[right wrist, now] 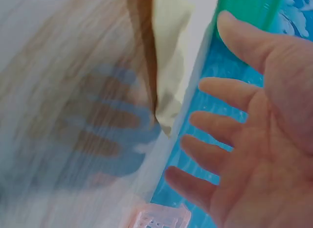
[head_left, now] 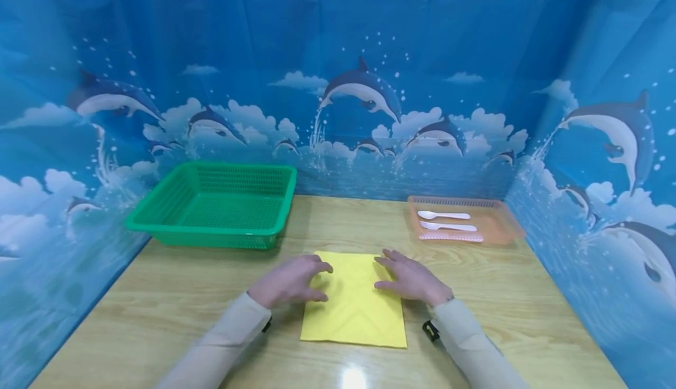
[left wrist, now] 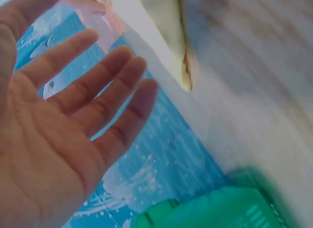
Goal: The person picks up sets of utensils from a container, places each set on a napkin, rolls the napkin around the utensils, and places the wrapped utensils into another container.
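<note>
Two pale long sleeves come in from the bottom edge of the wooden table (head_left: 158,295), and between them lies the flat yellow paper napkin (head_left: 355,310), squarely in front of the person.

Everything else is best placed from that napkin. Far to its left and further back stands the green plastic mesh basket (head_left: 216,207), with nothing showing inside it. Over the napkin's left edge hovers the left hand (head_left: 290,280), fingers relaxed and gently bent, gripping nothing; the wrist view shows its palm spread, fingers apart (left wrist: 73,115). Over the napkin's upper right part is the right hand (head_left: 413,278), likewise loose and holding nothing, its palm (right wrist: 254,130) spread in its own wrist view. From the head view I cannot tell whether the fingertips actually rest on the paper or sit just above it. Back and to the right of the napkin sits the shallow orange plastic tray (head_left: 499,230), holding a white plastic spoon (head_left: 443,215), a white plastic fork (head_left: 448,226) and a pale ridged strip I cannot identify.

My worry would be the table's glossy finish: a thin napkin would likely skate on it if one hand pressed harder than the other, leaving it skewed. A quick sweep of a sleeve could also lift or crease a corner, since the paper looks light and nothing weighs it down.
</note>
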Available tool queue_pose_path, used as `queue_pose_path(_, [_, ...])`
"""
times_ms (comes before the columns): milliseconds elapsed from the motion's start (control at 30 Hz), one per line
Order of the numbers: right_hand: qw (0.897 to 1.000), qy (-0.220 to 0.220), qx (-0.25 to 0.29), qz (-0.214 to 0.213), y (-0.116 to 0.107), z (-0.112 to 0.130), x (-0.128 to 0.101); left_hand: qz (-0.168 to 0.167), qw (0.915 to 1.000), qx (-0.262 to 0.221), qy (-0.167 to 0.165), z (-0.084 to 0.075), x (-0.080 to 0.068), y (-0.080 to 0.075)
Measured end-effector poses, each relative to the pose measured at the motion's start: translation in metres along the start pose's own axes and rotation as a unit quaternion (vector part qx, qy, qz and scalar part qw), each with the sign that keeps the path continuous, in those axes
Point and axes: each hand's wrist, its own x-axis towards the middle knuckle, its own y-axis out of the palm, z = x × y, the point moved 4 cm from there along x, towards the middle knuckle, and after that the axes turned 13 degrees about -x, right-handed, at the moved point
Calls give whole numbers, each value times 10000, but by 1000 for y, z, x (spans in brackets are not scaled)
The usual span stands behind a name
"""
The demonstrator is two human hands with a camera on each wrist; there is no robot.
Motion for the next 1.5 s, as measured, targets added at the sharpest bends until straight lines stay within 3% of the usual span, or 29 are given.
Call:
queue_pose_path(167, [9993,-100,39,348,10,1,1,556,9978,-118,-331,-3,-2,16])
queue_pose_path(500, [9996,-176,135,186,10,1,5,852,9937,-188,-709,-8,-5,24])
queue_pose_path(733, [9998,-133,112,68,12,-2,5,836,9928,-162,-838,-11,-4,27])
queue_pose_path(1033, [9998,-162,106,49,12,-3,4,898,9896,-545,-987,-4,1,27])
queue_pose_path(1267, [9998,198,33,20,11,1,3,884,9869,-723,-1137,-2,2,22])
queue_pose_path(1500, [9991,309,-285,-80,13,6,0,902,9871,-413,-1255,0,1,20])
